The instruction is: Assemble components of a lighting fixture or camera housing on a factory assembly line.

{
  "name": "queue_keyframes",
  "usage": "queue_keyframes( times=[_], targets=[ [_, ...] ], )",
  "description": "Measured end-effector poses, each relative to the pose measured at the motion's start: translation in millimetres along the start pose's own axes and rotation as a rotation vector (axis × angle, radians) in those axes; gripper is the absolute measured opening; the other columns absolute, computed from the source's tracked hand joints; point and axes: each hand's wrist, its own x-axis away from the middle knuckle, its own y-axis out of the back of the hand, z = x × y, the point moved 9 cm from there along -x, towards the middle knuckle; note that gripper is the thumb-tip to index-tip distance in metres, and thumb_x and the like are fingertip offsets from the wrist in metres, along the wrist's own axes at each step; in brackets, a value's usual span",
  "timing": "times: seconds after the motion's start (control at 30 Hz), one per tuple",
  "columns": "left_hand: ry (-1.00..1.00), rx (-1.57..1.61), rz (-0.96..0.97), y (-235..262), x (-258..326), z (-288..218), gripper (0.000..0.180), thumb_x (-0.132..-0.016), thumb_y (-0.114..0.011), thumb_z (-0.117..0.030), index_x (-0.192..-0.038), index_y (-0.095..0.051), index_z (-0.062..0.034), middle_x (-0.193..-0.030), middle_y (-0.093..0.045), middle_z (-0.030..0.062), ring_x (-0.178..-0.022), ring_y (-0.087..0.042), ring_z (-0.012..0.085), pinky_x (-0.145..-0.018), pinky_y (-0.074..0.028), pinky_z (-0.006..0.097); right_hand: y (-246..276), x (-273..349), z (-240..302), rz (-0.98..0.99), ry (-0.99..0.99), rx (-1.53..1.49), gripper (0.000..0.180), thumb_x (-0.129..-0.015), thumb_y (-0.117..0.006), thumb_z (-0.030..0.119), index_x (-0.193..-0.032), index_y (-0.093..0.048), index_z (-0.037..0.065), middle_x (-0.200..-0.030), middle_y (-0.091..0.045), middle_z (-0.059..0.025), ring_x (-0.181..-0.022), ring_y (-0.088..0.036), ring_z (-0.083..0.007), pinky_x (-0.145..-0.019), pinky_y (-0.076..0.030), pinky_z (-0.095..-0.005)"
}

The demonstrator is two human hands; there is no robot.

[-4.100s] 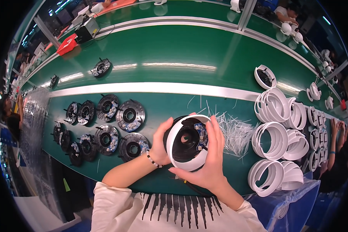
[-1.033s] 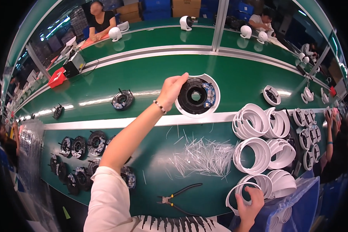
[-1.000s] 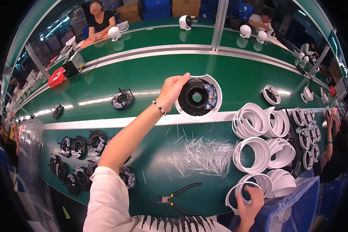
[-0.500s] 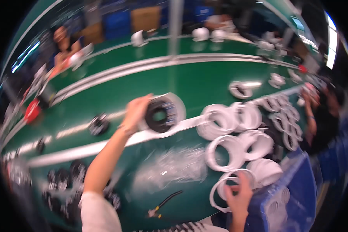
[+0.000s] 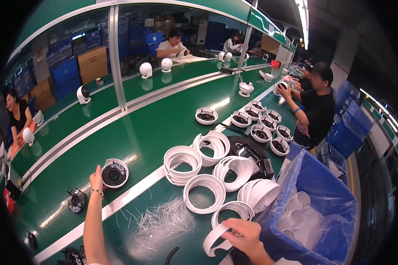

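Note:
My left hand is closed on the left rim of a round white housing, its fingertips partly hidden. Inside that housing sits a black ring-shaped part; it is over the green belt beyond the bench's pale edge. At the lower right, my right hand pinches a white plastic ring between thumb and fingers. The ring is tilted, in front of a stack of similar rings. Another black part lies left of my left wrist.
Several stacks of white rings stand mid-bench. Thin clear plastic strips lie between my arms. A blue lined bin stands at right, white rings inside. Several white housings with black inserts sit farther off. A co-worker works at far right.
My view has swung to the right and steadied. My right hand, earlier with fingers apart at a ring, now grips a tilted ring. My left hand stays with the housing.

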Motion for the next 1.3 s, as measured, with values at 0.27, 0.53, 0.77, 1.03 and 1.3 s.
queue_keyframes(
  times=[0.27,0.53,0.77,1.03,1.3],
  targets=[
    [-0.575,-0.933,-0.455,103,19,-74,0.037,-0.076,-0.057,-0.030,-0.099,-0.053,-0.0004,-0.101,-0.054,0.0159,-0.100,-0.046,0.0313,-0.081,-0.040,0.040,-33,-5,52,0.047,0.277,-0.219,0.017,-0.057,-0.074,0.008,-0.070,-0.063,0.004,-0.064,-0.059,-0.0039,-0.050,-0.055,-0.0156,-0.043,-0.043,-0.0228],
    [-0.207,-0.835,-0.212,153,-34,35,0.063,-0.069,-0.065,-0.033,-0.117,-0.043,0.0017,-0.117,-0.046,0.0204,-0.110,-0.042,0.0339,-0.091,-0.036,0.039,-122,32,59,0.390,0.108,-0.304,0.025,-0.064,-0.067,0.011,-0.086,-0.059,0.002,-0.058,-0.054,-0.0085,-0.051,-0.053,-0.0248,-0.046,-0.043,-0.0334],
    [-0.375,-0.698,-0.082,128,-14,-7,0.023,-0.058,-0.071,-0.017,-0.072,-0.061,-0.0026,-0.070,-0.061,0.0128,-0.068,-0.060,0.0240,-0.067,-0.047,0.033,-164,57,38,0.640,-0.066,-0.233,0.045,-0.068,-0.059,0.012,-0.112,-0.049,0.007,-0.059,-0.056,-0.0103,-0.050,-0.056,-0.0254,-0.048,-0.046,-0.0346],
    [-0.317,-0.352,-0.040,185,75,-48,0.019,-0.071,-0.064,-0.013,-0.081,-0.052,-0.0021,-0.072,-0.060,0.0095,-0.066,-0.057,0.0153,-0.058,-0.045,0.027,-179,70,24,0.621,-0.155,-0.316,0.042,-0.063,-0.058,0.013,-0.104,-0.056,0.011,-0.048,-0.049,-0.0036,-0.043,-0.053,-0.0192,-0.046,-0.044,-0.0296],
    [-0.183,0.307,0.145,193,256,-54,0.014,-0.080,-0.055,-0.003,-0.093,-0.053,0.0007,-0.083,-0.059,0.0042,-0.074,-0.056,0.0097,-0.067,-0.046,0.023,-181,80,25,0.508,-0.165,-0.385,0.037,-0.068,-0.055,0.008,-0.105,-0.052,0.005,-0.047,-0.051,-0.0072,-0.040,-0.052,-0.0209,-0.042,-0.042,-0.0310]
  ],
)
